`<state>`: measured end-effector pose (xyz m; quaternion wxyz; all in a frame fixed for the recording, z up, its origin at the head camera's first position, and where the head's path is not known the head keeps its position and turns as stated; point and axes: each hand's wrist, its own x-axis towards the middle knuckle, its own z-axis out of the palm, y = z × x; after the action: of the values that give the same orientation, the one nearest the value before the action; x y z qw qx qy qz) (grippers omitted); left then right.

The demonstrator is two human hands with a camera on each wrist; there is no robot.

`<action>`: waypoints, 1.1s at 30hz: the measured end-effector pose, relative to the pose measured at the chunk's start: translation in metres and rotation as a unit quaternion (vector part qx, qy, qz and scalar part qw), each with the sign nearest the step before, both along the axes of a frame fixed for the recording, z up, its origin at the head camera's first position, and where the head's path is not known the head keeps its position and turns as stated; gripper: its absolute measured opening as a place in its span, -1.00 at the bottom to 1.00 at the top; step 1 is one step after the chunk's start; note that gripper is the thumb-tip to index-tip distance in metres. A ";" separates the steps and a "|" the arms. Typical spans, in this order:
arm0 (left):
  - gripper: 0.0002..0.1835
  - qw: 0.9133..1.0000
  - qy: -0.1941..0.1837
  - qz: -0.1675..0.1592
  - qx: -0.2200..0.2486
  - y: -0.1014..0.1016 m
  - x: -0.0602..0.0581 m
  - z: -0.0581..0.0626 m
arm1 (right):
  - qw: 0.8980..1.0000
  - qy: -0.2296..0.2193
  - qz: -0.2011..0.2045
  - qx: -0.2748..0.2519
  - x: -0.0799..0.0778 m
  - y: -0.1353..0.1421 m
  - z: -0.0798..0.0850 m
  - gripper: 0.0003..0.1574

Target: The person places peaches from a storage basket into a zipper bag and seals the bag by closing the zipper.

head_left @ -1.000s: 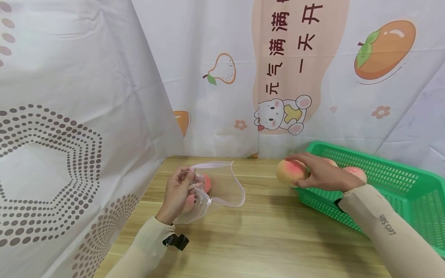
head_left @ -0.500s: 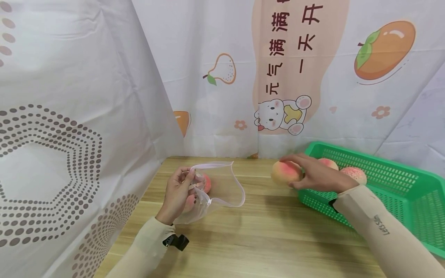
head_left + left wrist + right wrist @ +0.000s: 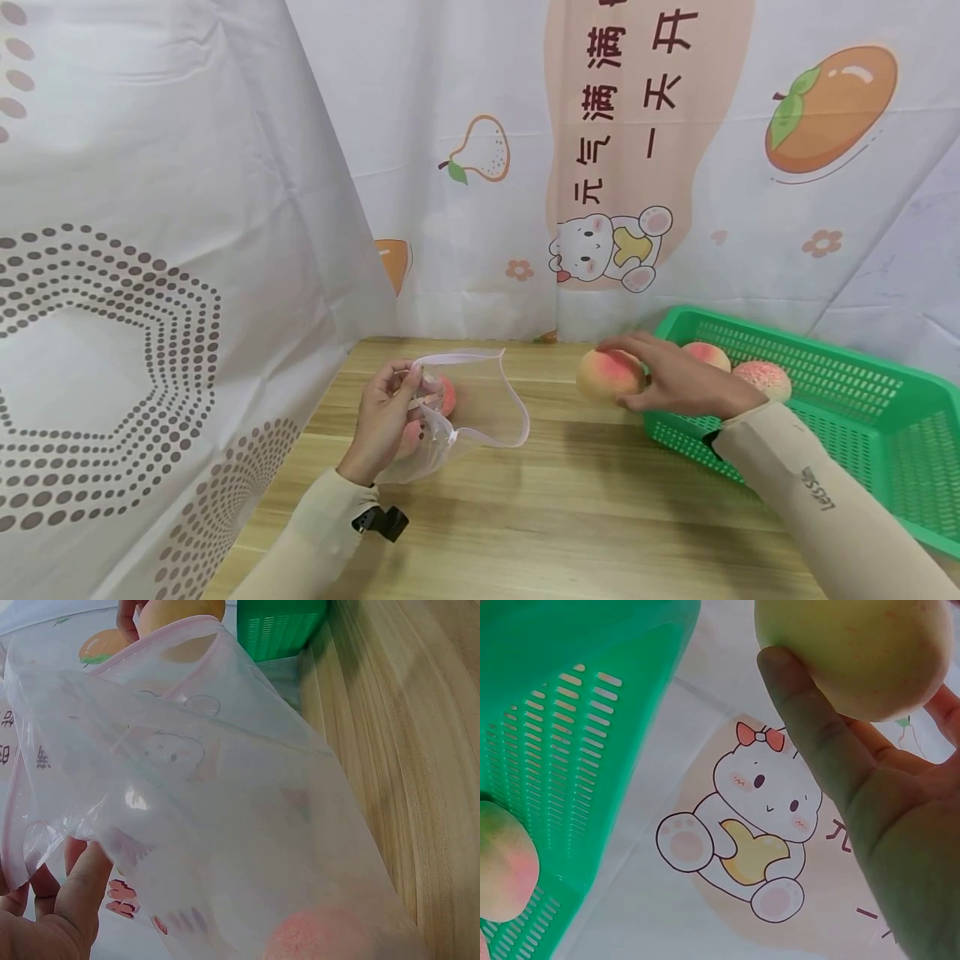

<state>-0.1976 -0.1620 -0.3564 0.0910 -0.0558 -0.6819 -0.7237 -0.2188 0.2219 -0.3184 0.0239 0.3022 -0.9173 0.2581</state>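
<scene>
In the head view my left hand [image 3: 385, 414] pinches the rim of a clear zip bag [image 3: 480, 400] with a pale pink edge, its mouth spread toward the right. Reddish peaches [image 3: 409, 439] show through the film, and one appears at the bottom of the left wrist view as a pink peach [image 3: 319, 936]. My right hand [image 3: 678, 377] grips a yellow-and-pink peach [image 3: 609, 375] above the table, left of the green basket. Close up in the right wrist view, thumb and fingers curl round that peach [image 3: 862, 652].
A green plastic basket [image 3: 862, 400] stands at the right, its near-left end under my right forearm. Inside it lie a smooth peach [image 3: 707, 355] and a speckled peach [image 3: 763, 379]. The wooden table [image 3: 525, 517] meets a printed curtain [image 3: 480, 250] at the back.
My right hand has carried the peach a short way left, from over the basket's edge to beside it. The left hand and the bag have stayed in place.
</scene>
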 end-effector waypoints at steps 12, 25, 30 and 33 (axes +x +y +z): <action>-0.76 1.000 0.002 -0.010 0.007 0.000 0.000 -0.001 | 1.000 0.008 0.011 -0.003 0.001 -0.005 -0.001 -0.23; -0.81 1.000 -0.005 0.003 -0.011 0.002 0.000 -0.002 | 1.000 -0.001 0.028 -0.009 0.003 -0.015 0.000 -0.20; -0.78 1.000 -0.008 0.004 -0.018 0.002 0.001 -0.002 | 0.999 0.006 0.040 -0.011 0.005 -0.019 0.000 -0.20; -0.78 1.000 -0.011 0.004 -0.022 0.002 0.000 -0.002 | 0.999 0.009 0.045 -0.012 0.005 -0.021 0.001 -0.20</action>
<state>-0.1972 -0.1605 -0.3580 0.0856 -0.0472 -0.6990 -0.7085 -0.2135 0.2013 -0.3178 0.0242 0.3454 -0.8993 0.2672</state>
